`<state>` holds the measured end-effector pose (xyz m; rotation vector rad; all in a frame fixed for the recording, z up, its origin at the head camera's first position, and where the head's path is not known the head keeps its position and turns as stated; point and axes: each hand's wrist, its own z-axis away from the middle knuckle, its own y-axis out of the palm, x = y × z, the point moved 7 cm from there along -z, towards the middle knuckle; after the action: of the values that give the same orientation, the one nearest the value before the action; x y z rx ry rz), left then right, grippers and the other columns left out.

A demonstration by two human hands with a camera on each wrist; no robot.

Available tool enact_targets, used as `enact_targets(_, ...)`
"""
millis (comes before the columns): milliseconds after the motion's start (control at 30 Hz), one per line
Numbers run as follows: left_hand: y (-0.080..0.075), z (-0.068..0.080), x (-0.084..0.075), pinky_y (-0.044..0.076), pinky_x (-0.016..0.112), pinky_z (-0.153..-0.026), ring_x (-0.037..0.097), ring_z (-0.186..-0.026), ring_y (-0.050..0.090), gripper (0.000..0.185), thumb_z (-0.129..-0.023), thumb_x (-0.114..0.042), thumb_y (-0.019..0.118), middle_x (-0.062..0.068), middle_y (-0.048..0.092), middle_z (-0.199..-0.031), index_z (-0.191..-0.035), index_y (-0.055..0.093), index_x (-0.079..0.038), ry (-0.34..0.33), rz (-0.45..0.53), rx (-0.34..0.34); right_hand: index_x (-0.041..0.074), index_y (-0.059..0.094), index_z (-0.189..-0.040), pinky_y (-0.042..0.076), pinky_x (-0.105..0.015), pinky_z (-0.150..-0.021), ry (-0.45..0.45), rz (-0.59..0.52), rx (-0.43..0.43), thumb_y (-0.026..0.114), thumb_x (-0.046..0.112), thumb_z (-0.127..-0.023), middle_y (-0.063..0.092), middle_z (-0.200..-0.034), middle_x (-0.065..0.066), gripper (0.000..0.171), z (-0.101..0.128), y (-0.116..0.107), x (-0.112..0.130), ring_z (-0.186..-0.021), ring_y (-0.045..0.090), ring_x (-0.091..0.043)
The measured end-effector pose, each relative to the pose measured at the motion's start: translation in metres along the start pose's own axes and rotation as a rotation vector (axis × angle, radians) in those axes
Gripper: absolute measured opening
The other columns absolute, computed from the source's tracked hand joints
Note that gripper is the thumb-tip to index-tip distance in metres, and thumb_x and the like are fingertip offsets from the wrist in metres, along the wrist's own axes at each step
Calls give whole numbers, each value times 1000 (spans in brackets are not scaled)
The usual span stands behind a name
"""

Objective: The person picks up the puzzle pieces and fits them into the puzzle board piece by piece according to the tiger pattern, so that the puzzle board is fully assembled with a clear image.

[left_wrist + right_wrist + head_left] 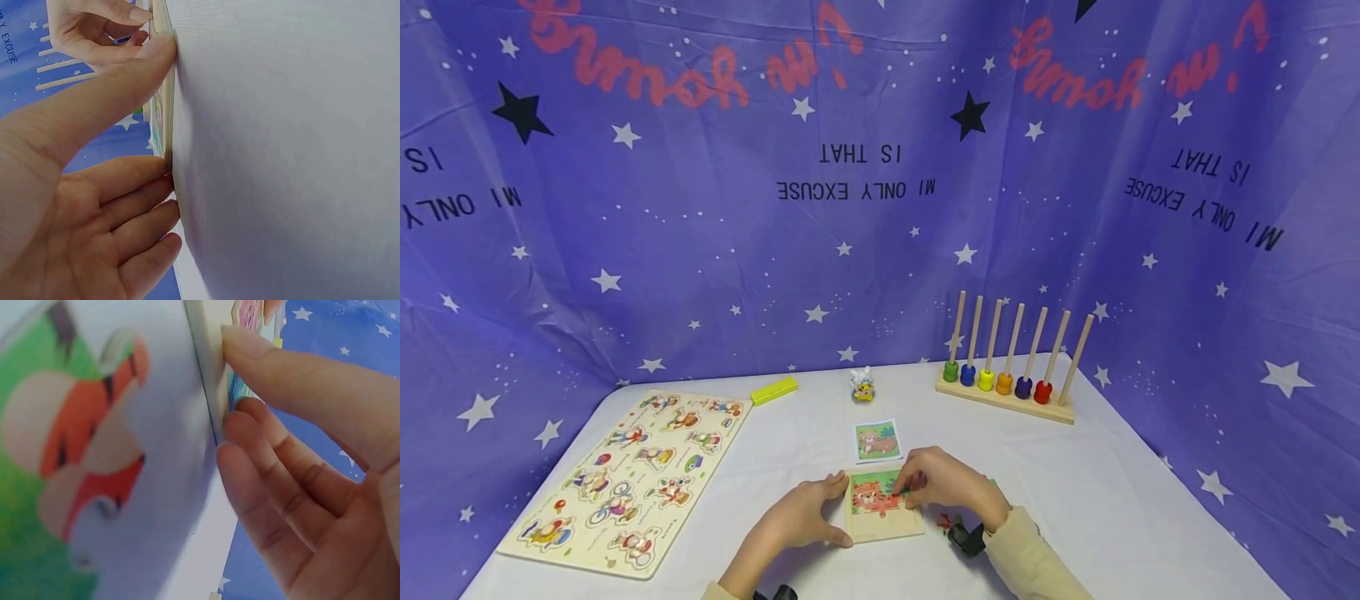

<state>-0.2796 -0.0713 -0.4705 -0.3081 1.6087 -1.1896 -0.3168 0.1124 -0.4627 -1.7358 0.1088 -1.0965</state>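
Between both hands, wooden puzzle tray (883, 527) shows an orange tiger.

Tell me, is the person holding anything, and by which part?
The left hand steadies the small tiger puzzle board at its left edge. The right hand presses fingertips on a piece at the board's right side.

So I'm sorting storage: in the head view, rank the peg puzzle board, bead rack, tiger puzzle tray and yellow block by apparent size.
1. peg puzzle board
2. bead rack
3. tiger puzzle tray, partly covered by hands
4. yellow block
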Motion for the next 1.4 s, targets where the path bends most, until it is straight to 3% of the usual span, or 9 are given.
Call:
enact_targets(900, 0, 1, -3, 32, 55, -108, 41, -132, 41, 89, -66, -37, 85, 21, 43, -144, -135, 50, 6, -9, -8, -2, 14, 75, -103, 50, -17, -64, -23, 49, 14, 76, 12, -83, 63, -89, 6, 21, 8, 1, 3, -74, 55, 1)
enact_targets(1167, 2, 1, -2, 32, 54, -108, 40, -132, 40, 90, -65, -38, 85, 21, 42, -145, -136, 50, 5, -15, -5, 0, 17, 72, -111, 53, -23, -74, -11, 84, 33, 73, 14, -86, 65, -101, 9, 25, 26, -10, -7, -86, 59, -4)
enact_targets(1400, 1, 1, 0, 31, 54, -109, 40, -133, 40, 90, -66, -37, 85, 20, 42, -145, -136, 49, 5, -25, 2, 7, 15, 71, -111, 54, -27, -73, 20, 76, 31, 75, 10, -83, 66, -104, 5, 29, 51, -25, -11, -87, 60, -7)
